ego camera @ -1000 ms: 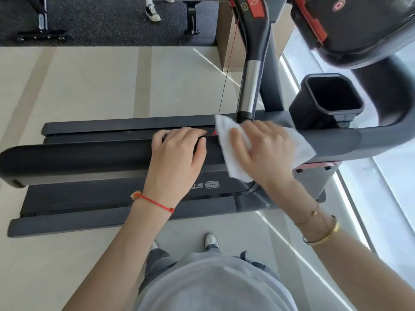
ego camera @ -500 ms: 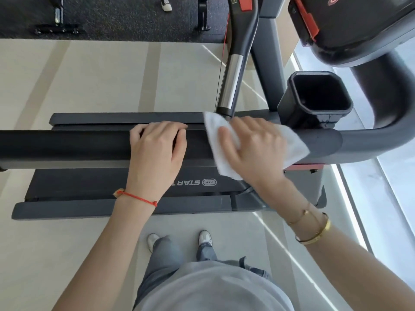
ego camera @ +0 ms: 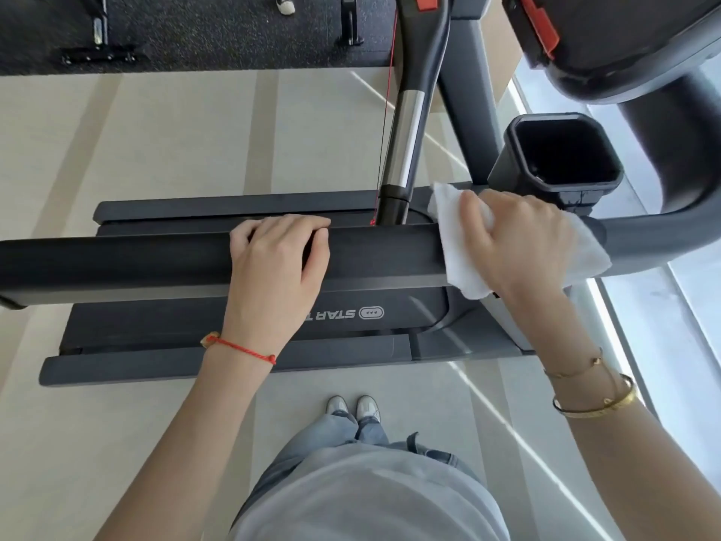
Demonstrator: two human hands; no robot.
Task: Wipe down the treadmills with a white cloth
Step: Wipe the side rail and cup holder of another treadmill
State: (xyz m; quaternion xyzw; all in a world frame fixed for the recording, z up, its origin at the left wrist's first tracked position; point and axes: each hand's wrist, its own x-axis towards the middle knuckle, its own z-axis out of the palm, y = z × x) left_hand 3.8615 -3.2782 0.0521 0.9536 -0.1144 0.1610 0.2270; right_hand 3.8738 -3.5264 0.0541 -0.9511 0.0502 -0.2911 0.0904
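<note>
Two hands on treadmill handrail (ego camera: 156,259), black bar running L–R across view. Right hand (ego camera: 519,240) curled over white cloth (ego camera: 464,267), pressing it onto rail near its right end, just below cup holder (ego camera: 562,158); cloth draped over bar, edges showing both sides of hand. Left hand (ego camera: 279,263) rests mid-rail w/ fingers curled over far edge, gripping bar, no cloth. Red string bracelet (ego camera: 242,347) on left wrist, gold bangles (ego camera: 597,400) on right. Treadmill deck (ego camera: 187,322) below rail, logo partly hidden by left wrist. Person's shoes (ego camera: 353,408) on pale floor beside deck.
</note>
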